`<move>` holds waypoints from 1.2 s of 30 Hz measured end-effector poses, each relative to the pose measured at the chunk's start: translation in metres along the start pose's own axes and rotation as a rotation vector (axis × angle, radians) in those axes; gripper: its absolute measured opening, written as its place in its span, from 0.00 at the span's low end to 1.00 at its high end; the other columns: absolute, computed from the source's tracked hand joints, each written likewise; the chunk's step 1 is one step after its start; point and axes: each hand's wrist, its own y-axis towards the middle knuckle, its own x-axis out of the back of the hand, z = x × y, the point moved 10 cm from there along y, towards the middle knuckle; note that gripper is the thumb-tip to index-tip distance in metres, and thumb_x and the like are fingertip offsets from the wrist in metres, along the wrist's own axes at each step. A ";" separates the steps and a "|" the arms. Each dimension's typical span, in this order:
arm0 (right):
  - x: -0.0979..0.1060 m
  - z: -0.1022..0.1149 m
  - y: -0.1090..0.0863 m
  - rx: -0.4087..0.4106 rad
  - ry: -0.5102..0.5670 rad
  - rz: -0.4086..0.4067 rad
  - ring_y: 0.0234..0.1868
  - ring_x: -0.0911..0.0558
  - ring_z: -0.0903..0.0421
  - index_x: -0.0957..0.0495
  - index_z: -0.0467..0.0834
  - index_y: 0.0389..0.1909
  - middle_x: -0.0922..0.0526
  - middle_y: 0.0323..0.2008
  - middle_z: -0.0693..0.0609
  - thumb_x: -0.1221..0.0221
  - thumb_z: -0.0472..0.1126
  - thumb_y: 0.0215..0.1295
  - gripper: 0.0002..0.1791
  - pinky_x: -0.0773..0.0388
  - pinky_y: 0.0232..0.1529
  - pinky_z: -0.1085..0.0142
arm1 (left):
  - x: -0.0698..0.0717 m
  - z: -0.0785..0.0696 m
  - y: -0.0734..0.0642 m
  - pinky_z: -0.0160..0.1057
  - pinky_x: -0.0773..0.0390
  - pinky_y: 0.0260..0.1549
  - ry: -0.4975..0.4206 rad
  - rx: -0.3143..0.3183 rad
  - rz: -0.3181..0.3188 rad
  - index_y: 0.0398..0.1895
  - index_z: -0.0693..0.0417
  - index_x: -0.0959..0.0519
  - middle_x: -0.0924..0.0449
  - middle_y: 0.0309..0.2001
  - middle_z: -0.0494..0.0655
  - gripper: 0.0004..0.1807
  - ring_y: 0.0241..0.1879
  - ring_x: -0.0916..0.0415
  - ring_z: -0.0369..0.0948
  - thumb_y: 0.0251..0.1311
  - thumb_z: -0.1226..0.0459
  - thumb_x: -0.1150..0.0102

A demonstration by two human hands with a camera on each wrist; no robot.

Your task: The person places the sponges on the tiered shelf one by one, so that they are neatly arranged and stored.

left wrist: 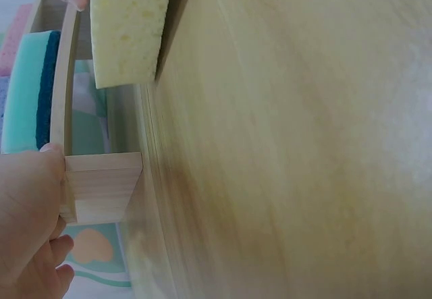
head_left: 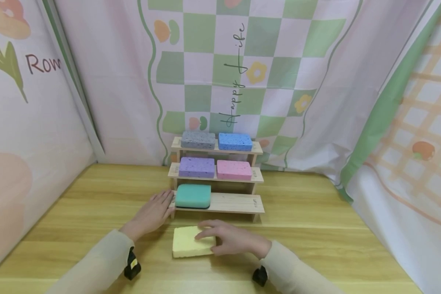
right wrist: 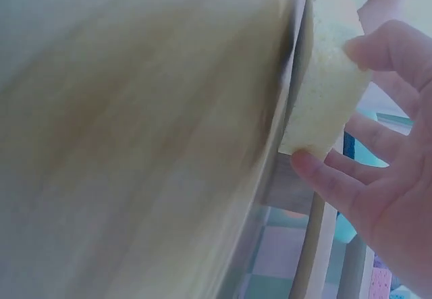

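A pale yellow sponge lies at the front, before a three-step wooden rack. My right hand reaches over the sponge's right end and holds it, fingers spread. Seen from the right wrist, the thumb and a lower fingertip both touch the sponge. My left hand grips the left end of the lowest shelf; the left wrist view shows its thumb at the board's edge and curled fingers below. Beside it on that shelf sits a teal sponge with a dark underside.
On the middle shelf are a purple sponge and a pink sponge. The top shelf holds a grey sponge and a blue sponge. Patterned curtains hang behind and at both sides of the wooden table.
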 end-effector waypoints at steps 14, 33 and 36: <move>0.017 0.002 -0.010 0.015 0.003 -0.035 0.61 0.35 0.49 0.25 0.46 0.54 0.33 0.61 0.44 0.42 0.31 0.52 0.25 0.37 0.60 0.58 | -0.002 0.001 0.000 0.55 0.49 0.63 -0.007 -0.009 0.004 0.66 0.72 0.46 0.48 0.66 0.66 0.31 0.65 0.51 0.59 0.71 0.55 0.64; 0.051 -0.002 -0.030 -0.030 0.035 -0.116 0.61 0.35 0.51 0.24 0.48 0.54 0.32 0.61 0.48 0.43 0.29 0.50 0.27 0.34 0.59 0.55 | -0.002 0.001 0.001 0.55 0.50 0.63 -0.010 -0.004 0.003 0.66 0.72 0.46 0.48 0.66 0.66 0.30 0.65 0.51 0.59 0.71 0.56 0.63; 0.056 -0.003 -0.033 -0.025 0.031 -0.136 0.61 0.34 0.50 0.24 0.48 0.54 0.32 0.61 0.48 0.43 0.29 0.50 0.27 0.34 0.58 0.55 | -0.001 0.001 0.001 0.54 0.50 0.63 -0.007 -0.001 0.006 0.66 0.72 0.46 0.48 0.66 0.66 0.31 0.66 0.51 0.58 0.71 0.55 0.63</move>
